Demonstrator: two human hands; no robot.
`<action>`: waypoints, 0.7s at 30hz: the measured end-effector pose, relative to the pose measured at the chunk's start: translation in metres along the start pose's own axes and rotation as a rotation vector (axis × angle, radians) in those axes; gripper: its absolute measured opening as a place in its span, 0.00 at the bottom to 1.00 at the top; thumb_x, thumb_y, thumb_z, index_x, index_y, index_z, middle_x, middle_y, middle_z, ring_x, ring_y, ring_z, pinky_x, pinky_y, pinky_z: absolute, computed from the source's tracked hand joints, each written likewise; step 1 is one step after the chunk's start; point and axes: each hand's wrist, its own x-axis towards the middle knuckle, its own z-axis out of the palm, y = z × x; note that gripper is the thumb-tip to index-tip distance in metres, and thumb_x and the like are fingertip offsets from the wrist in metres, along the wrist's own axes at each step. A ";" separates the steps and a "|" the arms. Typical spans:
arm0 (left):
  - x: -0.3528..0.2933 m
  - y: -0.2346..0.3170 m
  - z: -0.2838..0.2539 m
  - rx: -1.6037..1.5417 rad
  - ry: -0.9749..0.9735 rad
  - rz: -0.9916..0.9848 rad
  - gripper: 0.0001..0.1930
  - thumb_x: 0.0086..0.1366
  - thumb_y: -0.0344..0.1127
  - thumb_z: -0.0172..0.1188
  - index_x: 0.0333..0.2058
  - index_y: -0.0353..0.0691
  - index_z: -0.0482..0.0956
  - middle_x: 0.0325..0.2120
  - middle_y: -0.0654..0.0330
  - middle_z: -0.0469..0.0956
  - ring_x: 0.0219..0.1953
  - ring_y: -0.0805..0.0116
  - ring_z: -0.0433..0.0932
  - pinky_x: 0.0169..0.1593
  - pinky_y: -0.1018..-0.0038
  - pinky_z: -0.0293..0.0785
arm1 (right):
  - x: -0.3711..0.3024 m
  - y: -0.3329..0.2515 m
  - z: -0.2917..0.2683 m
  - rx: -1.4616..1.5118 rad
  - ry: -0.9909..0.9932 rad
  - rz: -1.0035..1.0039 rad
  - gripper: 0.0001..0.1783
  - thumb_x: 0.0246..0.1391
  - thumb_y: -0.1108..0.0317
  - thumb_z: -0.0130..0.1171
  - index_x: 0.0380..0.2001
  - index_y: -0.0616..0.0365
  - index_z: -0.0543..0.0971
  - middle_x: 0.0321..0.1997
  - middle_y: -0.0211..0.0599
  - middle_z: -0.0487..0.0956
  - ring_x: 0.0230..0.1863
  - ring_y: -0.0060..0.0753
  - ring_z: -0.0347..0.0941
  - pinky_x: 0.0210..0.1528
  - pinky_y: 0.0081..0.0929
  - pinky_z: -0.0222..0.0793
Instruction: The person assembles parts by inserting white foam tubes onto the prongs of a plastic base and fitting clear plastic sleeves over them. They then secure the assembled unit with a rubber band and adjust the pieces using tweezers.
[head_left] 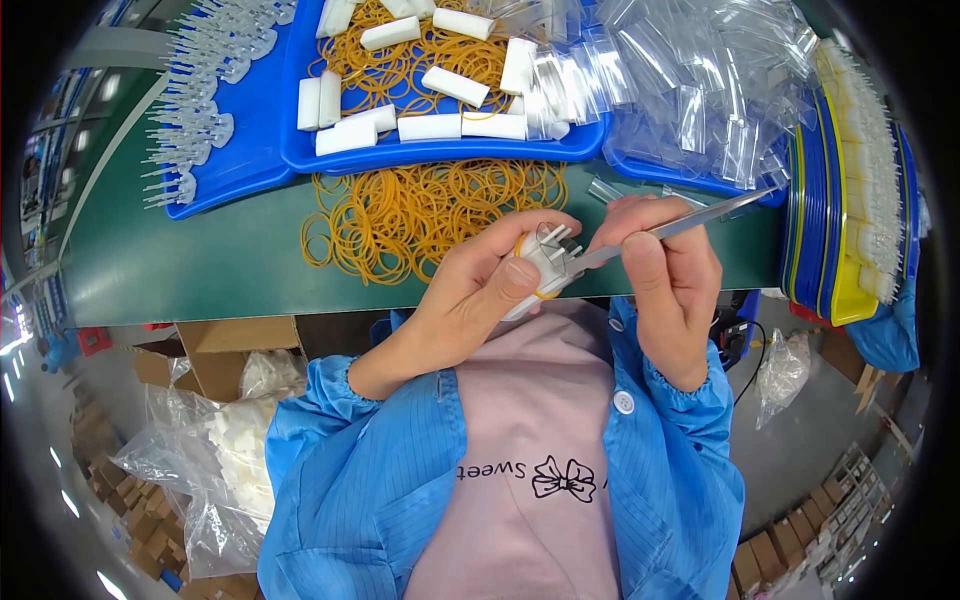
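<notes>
My left hand point(465, 290) is closed around a small white block with short pale prongs point(548, 258). A yellow rubber band point(546, 295) goes round the block. In my right hand point(672, 285) I pinch a pair of metal tweezers point(715, 210), whose tips point left and reach the pronged end of the block. Whether the tips grip anything is too small to tell. Just beyond my hands, a pile of yellow rubber bands point(430, 215) lies on the green table point(240, 260).
A blue tray point(450, 157) at the back holds white blocks point(455, 86) and rubber bands. Clear plastic sleeves point(690, 115) are heaped right of it. Translucent pronged parts point(215, 85) stand at the far left. Stacked blue and yellow trays point(815, 210) rise at the right edge.
</notes>
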 end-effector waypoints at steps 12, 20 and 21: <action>0.004 -0.013 -0.010 -0.456 -0.188 -0.092 0.32 0.64 0.59 0.41 0.52 0.34 0.63 0.38 0.57 0.73 0.30 0.74 0.73 0.29 0.82 0.69 | 0.002 0.005 -0.006 0.207 0.134 -0.026 0.11 0.62 0.65 0.43 0.36 0.63 0.69 0.32 0.37 0.74 0.33 0.22 0.69 0.39 0.20 0.64; 0.007 -0.013 -0.003 -0.842 -0.073 -0.381 0.33 0.66 0.60 0.29 0.52 0.36 0.62 0.35 0.56 0.73 0.26 0.70 0.72 0.25 0.78 0.67 | 0.002 0.006 -0.006 0.220 0.043 0.047 0.11 0.62 0.65 0.44 0.36 0.64 0.69 0.32 0.36 0.73 0.34 0.20 0.68 0.39 0.19 0.63; 0.007 -0.013 -0.004 -0.841 -0.073 -0.384 0.33 0.66 0.60 0.29 0.52 0.36 0.62 0.35 0.56 0.73 0.26 0.70 0.72 0.25 0.78 0.67 | 0.002 0.007 -0.008 0.201 0.032 0.042 0.11 0.62 0.65 0.44 0.35 0.64 0.69 0.33 0.35 0.72 0.34 0.19 0.67 0.39 0.18 0.63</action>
